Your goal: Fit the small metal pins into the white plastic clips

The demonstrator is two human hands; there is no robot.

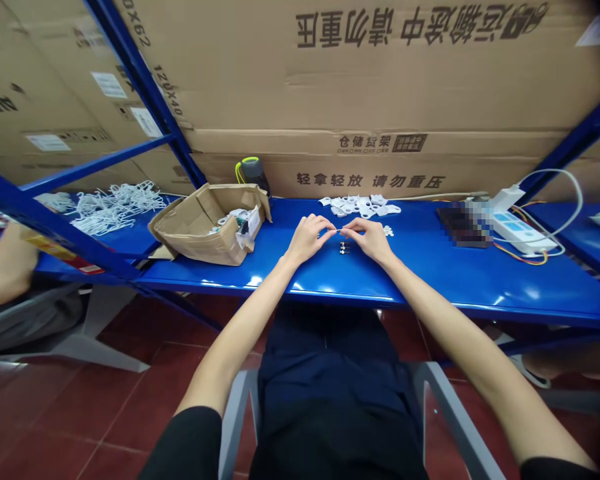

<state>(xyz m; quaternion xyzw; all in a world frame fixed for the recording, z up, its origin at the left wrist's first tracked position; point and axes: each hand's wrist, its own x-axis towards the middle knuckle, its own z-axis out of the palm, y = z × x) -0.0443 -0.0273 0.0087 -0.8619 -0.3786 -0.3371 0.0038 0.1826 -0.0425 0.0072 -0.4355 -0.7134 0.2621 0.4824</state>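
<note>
My left hand and my right hand meet above the blue steel shelf top, their fingertips pinching a thin, pale wire-like part. It is too small to identify exactly. Just below my fingers, several small metal-and-white parts lie on the shelf. Beyond my hands is a heap of white plastic pieces. A few tiny white pieces sit beside my right hand.
To the left, an open cardboard box holds white parts, beside a tangle of white loops. A power strip with cables lies right. Large cartons stand behind. Another person's arm shows at far left.
</note>
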